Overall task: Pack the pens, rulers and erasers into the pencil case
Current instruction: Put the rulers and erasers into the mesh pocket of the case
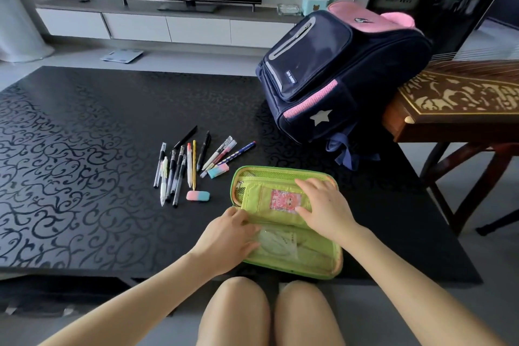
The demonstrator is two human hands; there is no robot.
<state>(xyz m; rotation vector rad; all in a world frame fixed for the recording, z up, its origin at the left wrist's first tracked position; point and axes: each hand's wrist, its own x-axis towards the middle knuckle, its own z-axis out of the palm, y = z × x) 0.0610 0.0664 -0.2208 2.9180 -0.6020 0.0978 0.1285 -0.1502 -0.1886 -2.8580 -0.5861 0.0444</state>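
The green pencil case (286,222) is laid open at the near edge of the black table (84,149). Clear rulers (278,241) are seen in its near half, pressed flat by the left hand (233,236), fingers spread, nothing gripped. The right hand (323,205) is rested open on the far flap. The pens (185,166) and two erasers (198,195) lie far-left of the case, long axes running near to far, closer to the left hand. A small label on the backpack (337,70) is too blurred to be read.

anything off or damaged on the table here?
Nothing looks damaged or spilled. The pens lie loosely fanned on the black table, two erasers beside them, none packed yet. The green pencil case lies open under the left hand and right hand. The backpack leans tilted.
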